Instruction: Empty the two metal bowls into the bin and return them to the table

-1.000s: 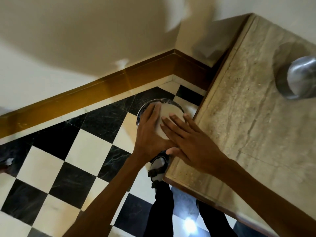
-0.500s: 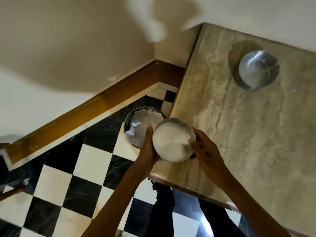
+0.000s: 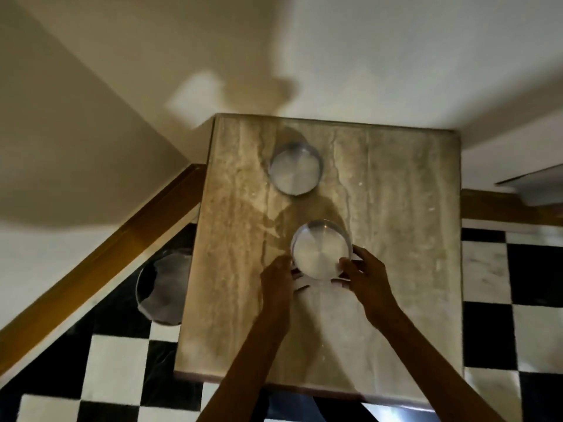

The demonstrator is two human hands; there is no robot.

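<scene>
A round metal bowl sits over the middle of the marble table, with nothing visible inside it. My left hand grips its left rim and my right hand grips its right rim. A second metal bowl stands on the table farther back, apart from both hands, and looks empty too. The bin, round with a dark liner, stands on the floor against the table's left edge, partly hidden by the tabletop. The picture is blurred by motion.
The table stands in a corner against cream walls. A brown skirting board runs along the left wall. Black and white checkered floor lies left and right of the table. My legs show under the table's near edge.
The bowl, held by both hands, has moved from above the bin at the left to over the middle of the table. My view has swung right onto the table.
</scene>
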